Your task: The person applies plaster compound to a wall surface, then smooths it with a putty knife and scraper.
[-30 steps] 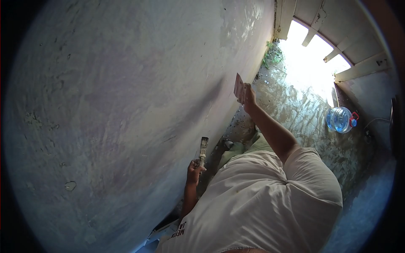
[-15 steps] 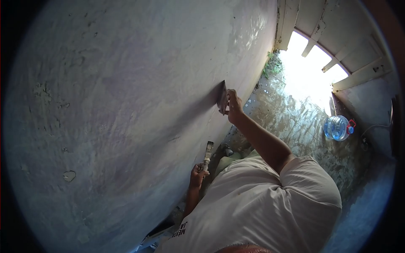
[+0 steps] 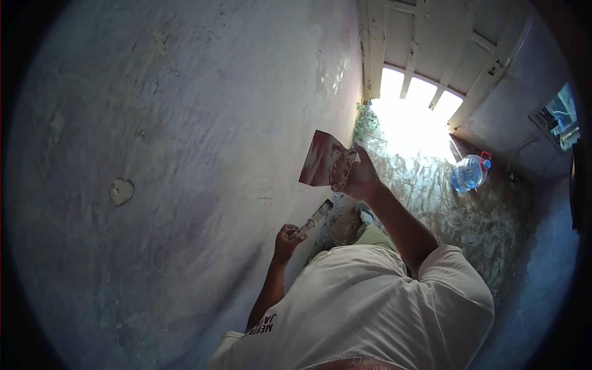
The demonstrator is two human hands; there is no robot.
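My right hand [image 3: 364,177] is closed around a wide putty knife [image 3: 322,160], whose broad, reddish blade faces me with pale filler smeared over it. More filler is caked near its handle. Lower and to the left, my left hand [image 3: 286,243] grips a narrow putty knife [image 3: 316,218] by the handle. Its small blade points up and right, toward the wide one but apart from it. Beside both hands rises the patchy grey-violet wall [image 3: 203,148], with a pale filled spot [image 3: 122,192] on it.
A large water bottle [image 3: 468,173] with a red handle stands on the stained floor [image 3: 425,203] to the right. Beyond it is a panelled door [image 3: 431,43] with bright light through its openings. A small green plant [image 3: 366,122] grows at the wall's base.
My right hand has drawn the wide putty knife off the wall and turned its blade toward me. My left hand has tilted the narrow one rightward. The view has swung right.
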